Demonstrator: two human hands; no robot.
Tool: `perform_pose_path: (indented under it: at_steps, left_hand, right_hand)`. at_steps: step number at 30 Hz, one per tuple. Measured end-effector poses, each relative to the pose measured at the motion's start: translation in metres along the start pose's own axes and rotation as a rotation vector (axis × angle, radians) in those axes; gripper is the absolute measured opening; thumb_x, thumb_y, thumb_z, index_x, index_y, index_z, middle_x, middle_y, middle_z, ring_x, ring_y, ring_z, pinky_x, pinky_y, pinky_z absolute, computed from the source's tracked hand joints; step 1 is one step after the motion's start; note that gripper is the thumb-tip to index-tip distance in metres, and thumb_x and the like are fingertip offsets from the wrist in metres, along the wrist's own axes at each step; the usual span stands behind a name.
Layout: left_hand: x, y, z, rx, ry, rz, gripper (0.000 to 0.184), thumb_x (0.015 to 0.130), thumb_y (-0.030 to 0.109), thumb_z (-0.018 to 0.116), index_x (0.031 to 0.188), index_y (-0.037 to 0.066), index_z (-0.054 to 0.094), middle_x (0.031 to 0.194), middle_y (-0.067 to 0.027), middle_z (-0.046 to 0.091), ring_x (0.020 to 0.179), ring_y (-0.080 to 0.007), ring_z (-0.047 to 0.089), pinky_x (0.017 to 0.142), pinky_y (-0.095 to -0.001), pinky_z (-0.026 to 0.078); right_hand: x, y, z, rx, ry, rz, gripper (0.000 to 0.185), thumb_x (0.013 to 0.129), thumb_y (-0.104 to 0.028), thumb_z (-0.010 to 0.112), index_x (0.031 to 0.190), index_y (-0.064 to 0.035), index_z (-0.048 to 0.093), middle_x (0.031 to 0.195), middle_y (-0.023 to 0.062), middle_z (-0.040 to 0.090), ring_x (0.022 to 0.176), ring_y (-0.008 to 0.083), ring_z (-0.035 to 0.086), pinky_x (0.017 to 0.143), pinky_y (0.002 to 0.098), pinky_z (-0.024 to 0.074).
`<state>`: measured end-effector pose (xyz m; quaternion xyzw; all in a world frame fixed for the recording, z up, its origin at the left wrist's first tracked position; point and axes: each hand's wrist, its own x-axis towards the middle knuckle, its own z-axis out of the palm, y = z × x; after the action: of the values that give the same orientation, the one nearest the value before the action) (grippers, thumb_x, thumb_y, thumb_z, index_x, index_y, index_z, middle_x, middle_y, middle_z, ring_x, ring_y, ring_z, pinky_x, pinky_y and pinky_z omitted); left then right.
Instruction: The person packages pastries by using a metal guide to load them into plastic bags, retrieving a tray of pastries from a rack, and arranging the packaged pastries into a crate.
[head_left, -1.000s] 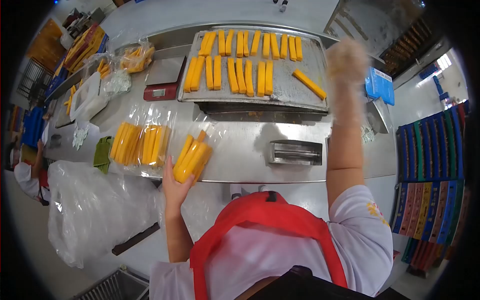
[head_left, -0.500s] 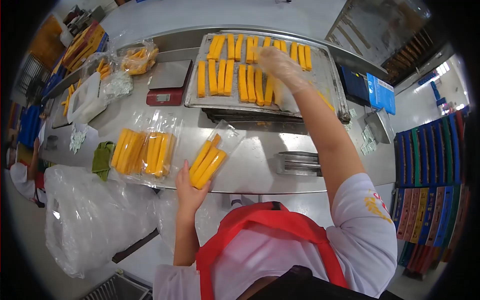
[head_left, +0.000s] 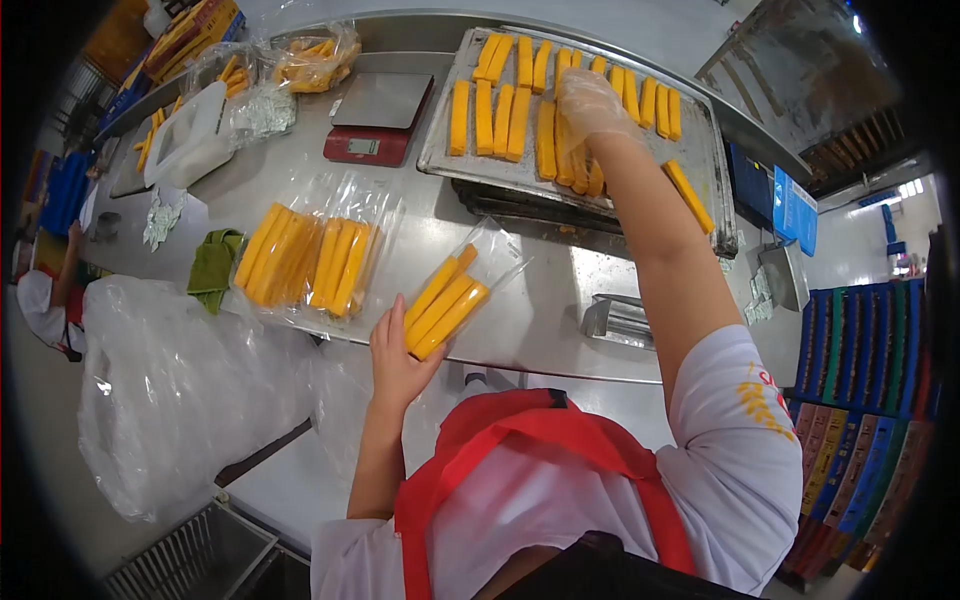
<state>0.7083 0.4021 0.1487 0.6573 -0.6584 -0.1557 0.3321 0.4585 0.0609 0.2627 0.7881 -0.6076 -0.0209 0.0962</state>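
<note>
My bare left hand (head_left: 398,362) grips the lower end of a clear plastic bag (head_left: 497,250) near the table's front edge. Several yellow sticks (head_left: 447,315) of baked-looking food lie inside it, one reaching further up. My right hand (head_left: 592,105), in a clear plastic glove, is over the metal baking tray (head_left: 640,165), among rows of similar yellow sticks (head_left: 500,120). The back of the hand hides its fingertips and whatever they touch. A lone stick (head_left: 688,197) lies on the tray's right side. Filled clear bags (head_left: 305,262) rest left of my left hand.
A red kitchen scale (head_left: 375,130) stands left of the tray. Further left are a white plastic container (head_left: 190,140) and a green cloth (head_left: 213,268). A metal holder (head_left: 618,320) lies near the front edge. A large plastic sheet (head_left: 170,390) hangs at the front left.
The view has shifted, so the table appears higher and further right. My right hand stays over the tray's middle. The lone stick shows more beside my arm. My left hand keeps hold of the bag.
</note>
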Motion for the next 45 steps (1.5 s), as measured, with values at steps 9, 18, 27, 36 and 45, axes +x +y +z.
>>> perform_pose_path:
  at_steps: [9, 18, 27, 36, 45]
  left_hand:
    - [0.003, 0.002, -0.002, -0.018, -0.017, 0.011, 0.086, 0.062, 0.024, 0.073, 0.132, 0.002, 0.029, 0.116, -0.0183, 0.044, 0.107, -0.0343, 0.042, 0.092, -0.0434, 0.032]
    - [0.001, 0.000, -0.004, -0.031, -0.029, 0.009, 0.087, 0.061, 0.022, 0.074, 0.133, 0.002, 0.028, 0.117, -0.0188, 0.044, 0.108, -0.0346, 0.042, 0.092, -0.0435, 0.032]
    - [0.002, 0.001, -0.006, -0.029, -0.053, -0.029, 0.086, 0.062, 0.023, 0.074, 0.132, 0.001, 0.029, 0.115, -0.0195, 0.045, 0.106, -0.0357, 0.043, 0.091, -0.0442, 0.033]
    - [0.000, -0.003, -0.004, 0.021, -0.020, 0.027, 0.086, 0.061, 0.029, 0.075, 0.129, -0.002, 0.031, 0.112, -0.0218, 0.047, 0.102, -0.0375, 0.046, 0.087, -0.0452, 0.037]
    - [0.000, -0.001, -0.004, 0.020, -0.068, 0.020, 0.091, 0.059, 0.020, 0.076, 0.133, -0.001, 0.027, 0.114, -0.0208, 0.046, 0.106, -0.0359, 0.044, 0.091, -0.0426, 0.036]
  right_hand:
    - [0.012, 0.017, 0.029, 0.168, 0.005, 0.128, 0.039, 0.068, -0.014, 0.067, 0.103, -0.0012, 0.059, 0.111, 0.0146, 0.055, 0.106, 0.0293, 0.051, 0.088, 0.0347, 0.0439]
    - [-0.030, 0.010, -0.022, 0.116, -0.108, 0.093, 0.062, 0.062, -0.011, 0.075, 0.119, -0.0053, 0.049, 0.117, 0.0131, 0.052, 0.110, 0.0280, 0.049, 0.091, 0.0333, 0.0435]
    - [-0.039, 0.006, -0.053, 0.295, -0.121, 0.158, 0.066, 0.053, -0.016, 0.081, 0.112, -0.0034, 0.054, 0.109, 0.0147, 0.055, 0.106, 0.0311, 0.050, 0.091, 0.0348, 0.0439]
    - [0.046, 0.023, -0.020, 0.333, -0.164, 0.284, 0.053, 0.060, -0.020, 0.076, 0.108, -0.0071, 0.057, 0.112, 0.0155, 0.056, 0.108, 0.0311, 0.051, 0.089, 0.0351, 0.0435]
    - [0.084, 0.045, 0.033, 0.073, -0.097, 0.179, 0.029, 0.071, -0.020, 0.062, 0.097, -0.0091, 0.066, 0.107, 0.0085, 0.060, 0.100, 0.0248, 0.057, 0.085, 0.0327, 0.0465]
